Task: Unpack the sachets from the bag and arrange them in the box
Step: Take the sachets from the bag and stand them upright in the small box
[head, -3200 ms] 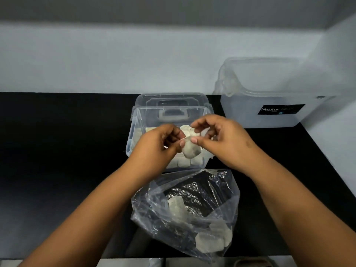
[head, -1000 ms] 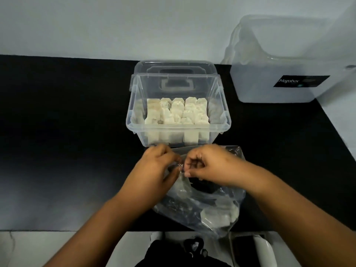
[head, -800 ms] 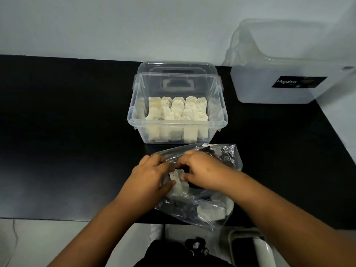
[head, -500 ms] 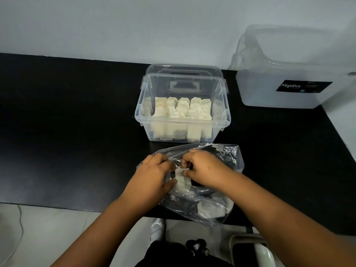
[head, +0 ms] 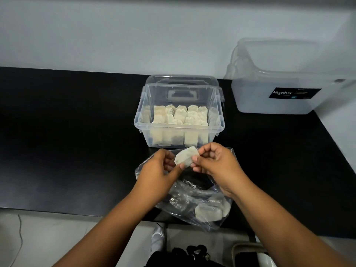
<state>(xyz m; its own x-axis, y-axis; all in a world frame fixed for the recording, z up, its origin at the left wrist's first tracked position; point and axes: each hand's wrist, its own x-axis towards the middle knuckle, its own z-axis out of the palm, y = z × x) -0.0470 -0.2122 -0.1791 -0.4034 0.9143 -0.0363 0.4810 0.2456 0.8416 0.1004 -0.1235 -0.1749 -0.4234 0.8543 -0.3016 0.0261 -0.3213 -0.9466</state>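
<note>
Both hands, left [head: 158, 174] and right [head: 213, 162], pinched one sachet [head: 185, 157] above the bag [head: 192, 205]. A loose pinch could have dropped it short of the box [head: 179, 128].

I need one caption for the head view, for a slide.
Both hands pinch one sachet above the bag, in front of the box.

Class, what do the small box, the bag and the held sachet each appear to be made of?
Small box: rigid clear plastic, glossy; the sachets inside show through its walls.
Bag: thin clear plastic film, crinkled and shiny.
Sachet, pinched by the left hand and right hand: probably matte, off-white paper or fabric mesh; unclear which.
</note>
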